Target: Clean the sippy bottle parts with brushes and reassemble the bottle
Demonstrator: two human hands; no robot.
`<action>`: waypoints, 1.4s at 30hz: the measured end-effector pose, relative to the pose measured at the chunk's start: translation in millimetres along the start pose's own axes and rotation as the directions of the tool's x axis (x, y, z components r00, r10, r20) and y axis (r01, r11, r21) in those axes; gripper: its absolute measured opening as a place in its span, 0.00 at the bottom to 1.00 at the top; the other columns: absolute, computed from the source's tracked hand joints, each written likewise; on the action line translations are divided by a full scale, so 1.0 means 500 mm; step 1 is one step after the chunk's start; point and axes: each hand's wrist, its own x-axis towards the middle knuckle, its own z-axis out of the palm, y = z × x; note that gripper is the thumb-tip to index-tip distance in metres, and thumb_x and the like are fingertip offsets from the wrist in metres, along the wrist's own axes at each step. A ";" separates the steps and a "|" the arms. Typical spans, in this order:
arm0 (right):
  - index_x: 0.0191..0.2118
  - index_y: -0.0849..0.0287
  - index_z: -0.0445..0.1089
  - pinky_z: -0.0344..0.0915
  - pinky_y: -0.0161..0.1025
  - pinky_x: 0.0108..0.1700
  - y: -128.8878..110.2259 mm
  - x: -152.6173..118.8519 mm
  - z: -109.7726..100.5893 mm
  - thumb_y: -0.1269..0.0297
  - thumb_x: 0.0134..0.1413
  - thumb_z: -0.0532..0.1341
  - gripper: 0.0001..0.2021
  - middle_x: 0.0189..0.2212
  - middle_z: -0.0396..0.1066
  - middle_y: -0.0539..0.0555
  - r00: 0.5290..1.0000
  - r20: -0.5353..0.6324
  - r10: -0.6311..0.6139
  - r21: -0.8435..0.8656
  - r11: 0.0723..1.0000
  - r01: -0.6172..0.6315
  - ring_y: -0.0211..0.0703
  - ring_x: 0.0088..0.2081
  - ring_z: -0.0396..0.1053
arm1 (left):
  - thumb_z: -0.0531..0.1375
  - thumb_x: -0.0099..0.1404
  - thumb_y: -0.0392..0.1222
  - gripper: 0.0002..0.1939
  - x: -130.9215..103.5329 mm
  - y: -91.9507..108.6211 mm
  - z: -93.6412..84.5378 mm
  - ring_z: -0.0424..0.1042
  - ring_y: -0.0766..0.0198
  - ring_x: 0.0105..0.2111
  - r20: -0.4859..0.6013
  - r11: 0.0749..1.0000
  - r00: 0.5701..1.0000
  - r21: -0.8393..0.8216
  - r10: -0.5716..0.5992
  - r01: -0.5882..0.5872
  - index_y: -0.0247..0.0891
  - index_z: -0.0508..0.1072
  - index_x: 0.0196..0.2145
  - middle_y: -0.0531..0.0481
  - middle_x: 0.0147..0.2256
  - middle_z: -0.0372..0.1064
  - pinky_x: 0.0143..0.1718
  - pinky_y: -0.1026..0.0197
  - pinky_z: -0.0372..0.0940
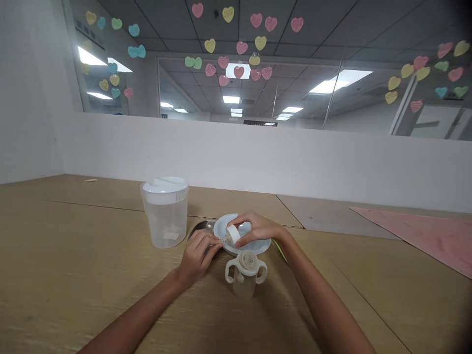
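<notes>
My right hand [256, 228] grips a white bottle collar [233, 234] between thumb and fingers, tilted on its side. A clear bottle nipple [224, 239] points out of the collar to the left. The fingertips of my left hand [201, 250] are pinched together on the nipple's tip. Both hands are held above a pale plate [263, 247]. Just in front of the plate stands a two-handled baby cup [245, 280], upright, with a coiled whitish piece [248, 259] on its top.
A clear lidded pitcher [167, 216] stands to the left of my hands. A dark, rounded dish [197, 227] shows partly behind my left hand. Beside the plate, a yellow-green strip [280, 250] is half hidden by my right forearm. A pink sheet [420, 231] lies at the right.
</notes>
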 end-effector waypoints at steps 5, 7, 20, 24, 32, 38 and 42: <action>0.33 0.59 0.70 0.55 0.33 0.39 0.006 -0.001 -0.002 0.54 0.39 0.65 0.16 0.31 0.64 0.48 1.000 0.007 -0.007 0.015 1.000 0.007 0.39 0.36 0.61 | 0.54 0.63 0.36 0.03 0.001 0.000 -0.001 0.67 0.63 0.33 0.006 1.000 1.000 0.006 0.021 -0.021 0.39 0.67 0.33 0.49 0.30 0.69 0.38 0.57 0.63; 0.33 0.59 0.70 0.55 0.33 0.39 0.007 -0.002 -0.003 0.54 0.38 0.65 0.16 0.30 0.64 0.48 1.000 0.008 -0.004 0.022 1.000 0.004 0.39 0.36 0.61 | 0.54 0.63 0.37 0.04 0.000 0.000 0.000 0.68 0.63 0.33 0.018 1.000 1.000 0.015 0.018 -0.018 0.39 0.68 0.32 0.49 0.30 0.69 0.38 0.56 0.63; 0.32 0.60 0.71 0.55 0.34 0.37 0.002 -0.011 -0.011 0.56 0.37 0.66 0.15 0.29 0.66 0.48 0.999 0.027 0.046 0.057 0.997 -0.047 0.40 0.34 0.61 | 0.56 0.61 0.32 0.04 0.010 0.007 -0.004 0.67 0.64 0.32 -0.007 0.990 0.990 0.013 0.142 -0.142 0.38 0.67 0.33 0.50 0.29 0.69 0.37 0.58 0.63; 0.32 0.61 0.71 0.56 0.34 0.37 0.006 -0.011 -0.012 0.55 0.36 0.66 0.16 0.28 0.66 0.49 0.998 0.035 0.054 0.054 0.997 -0.056 0.40 0.33 0.61 | 0.56 0.61 0.32 0.04 0.013 0.010 -0.007 0.67 0.64 0.31 -0.011 0.988 0.988 0.020 0.156 -0.155 0.38 0.67 0.33 0.50 0.29 0.69 0.37 0.57 0.63; 0.34 0.61 0.71 0.57 0.35 0.38 0.006 -0.011 -0.015 0.56 0.37 0.65 0.17 0.28 0.66 0.49 0.997 0.056 0.047 0.060 0.997 -0.050 0.41 0.34 0.62 | 0.55 0.62 0.33 0.03 0.006 0.008 0.004 0.67 0.64 0.32 0.014 0.997 0.997 -0.032 0.076 -0.076 0.39 0.68 0.33 0.50 0.30 0.69 0.38 0.58 0.62; 0.41 0.59 0.69 0.59 0.37 0.40 -0.002 -0.005 -0.003 0.59 0.40 0.64 0.19 0.35 0.68 0.52 0.998 -0.013 0.056 0.029 0.998 -0.056 0.42 0.37 0.64 | 0.55 0.63 0.40 0.08 0.004 -0.002 0.004 0.66 0.61 0.40 0.004 0.992 0.993 -0.036 -0.120 0.120 0.39 0.67 0.41 0.47 0.38 0.68 0.42 0.57 0.62; 0.49 0.54 0.64 0.59 0.39 0.43 -0.006 -0.010 -0.006 0.64 0.42 0.62 0.23 0.42 0.66 0.52 0.986 -0.164 0.011 0.023 1.000 -0.007 0.43 0.41 0.63 | 0.54 0.63 0.42 0.12 0.005 0.009 0.007 0.65 0.60 0.43 -0.011 0.959 0.968 -0.136 -0.252 0.248 0.38 0.66 0.44 0.45 0.42 0.66 0.44 0.57 0.61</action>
